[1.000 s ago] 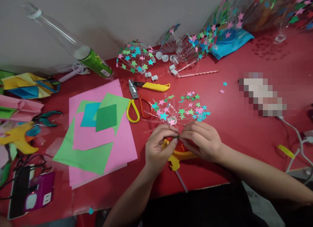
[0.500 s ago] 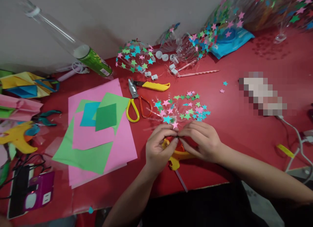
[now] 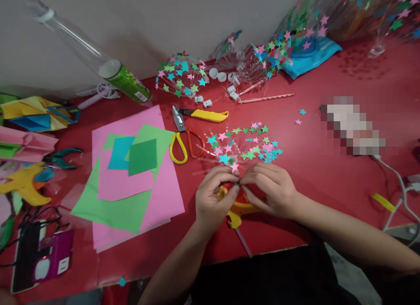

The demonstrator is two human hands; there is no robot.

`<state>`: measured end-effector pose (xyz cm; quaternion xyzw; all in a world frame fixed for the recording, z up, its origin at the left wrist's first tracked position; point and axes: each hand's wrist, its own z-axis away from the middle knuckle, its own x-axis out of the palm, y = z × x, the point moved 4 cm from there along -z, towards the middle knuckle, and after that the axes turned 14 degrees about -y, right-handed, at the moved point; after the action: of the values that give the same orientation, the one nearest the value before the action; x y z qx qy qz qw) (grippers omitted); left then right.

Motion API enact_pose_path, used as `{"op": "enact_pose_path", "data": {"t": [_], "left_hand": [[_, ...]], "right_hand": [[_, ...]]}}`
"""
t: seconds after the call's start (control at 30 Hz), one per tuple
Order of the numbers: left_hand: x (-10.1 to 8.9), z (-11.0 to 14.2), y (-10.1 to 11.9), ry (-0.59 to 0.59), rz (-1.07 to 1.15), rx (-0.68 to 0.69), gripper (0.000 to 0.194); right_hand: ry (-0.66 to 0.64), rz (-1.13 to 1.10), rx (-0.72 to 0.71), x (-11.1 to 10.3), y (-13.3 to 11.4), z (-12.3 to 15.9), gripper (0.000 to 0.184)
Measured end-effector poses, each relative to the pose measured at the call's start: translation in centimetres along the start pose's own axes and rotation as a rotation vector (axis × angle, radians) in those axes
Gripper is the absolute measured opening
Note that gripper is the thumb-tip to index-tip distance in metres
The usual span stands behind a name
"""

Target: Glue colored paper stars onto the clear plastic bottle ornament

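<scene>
My left hand and my right hand meet at the fingertips, both closed in a pinch. Between them shows a small dark green paper piece, probably a star, mostly hidden by the fingers. Just beyond lies a fan of clear plastic strips with paper stars in pink, green and blue. A pink star sits right at my left fingertips. Under my hands rests a yellow hot glue gun, a glue stick poking out of its rear.
Scissors and a yellow cutter lie beyond my left hand. Coloured paper sheets are stacked at left, below a clear bottle. Star-covered plastic pieces line the wall. A purple power strip sits front left.
The green piece between my fingertips shows slightly more. The pink star at my left fingertips has shifted a little. Both hands stay nearly in place.
</scene>
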<state>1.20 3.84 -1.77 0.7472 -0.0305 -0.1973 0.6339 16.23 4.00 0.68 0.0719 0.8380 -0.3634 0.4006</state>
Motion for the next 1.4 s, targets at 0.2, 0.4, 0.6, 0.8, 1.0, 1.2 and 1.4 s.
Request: {"op": "enact_pose_path", "data": {"t": [0.2,0.4,0.6,0.8,1.0,1.2,1.4], "left_hand": [[0.0,0.0,0.0,0.003,0.006,-0.003,0.013],[0.0,0.1,0.0,0.001,0.017,-0.002,0.014],[-0.3,0.0,-0.1,0.02,0.084,-0.007,0.012],[-0.7,0.2,-0.5,0.078,0.146,-0.055,0.013],[-0.8,0.2,-0.7,0.069,0.197,-0.124,0.018],[-2.3,0.6,-0.4,0.086,0.044,-0.09,0.023],[-4.9,0.8,0.6,0.273,0.005,0.039,0.018]], "right_hand": [[0.003,0.007,0.002,-0.1,0.0,0.0,0.011],[-0.003,0.012,0.002,-0.1,-0.1,-0.1,0.01],[0.152,0.116,0.005,-1.6,-0.1,0.7,0.035],[0.04,0.125,0.258,-1.5,2.0,0.7,0.052],[-0.075,0.151,0.318,0.1,3.0,0.3,0.042],[-0.104,0.17,0.262,0.5,3.0,0.2,0.043],[-0.085,0.217,0.185,0.3,2.5,0.1,0.036]]}}
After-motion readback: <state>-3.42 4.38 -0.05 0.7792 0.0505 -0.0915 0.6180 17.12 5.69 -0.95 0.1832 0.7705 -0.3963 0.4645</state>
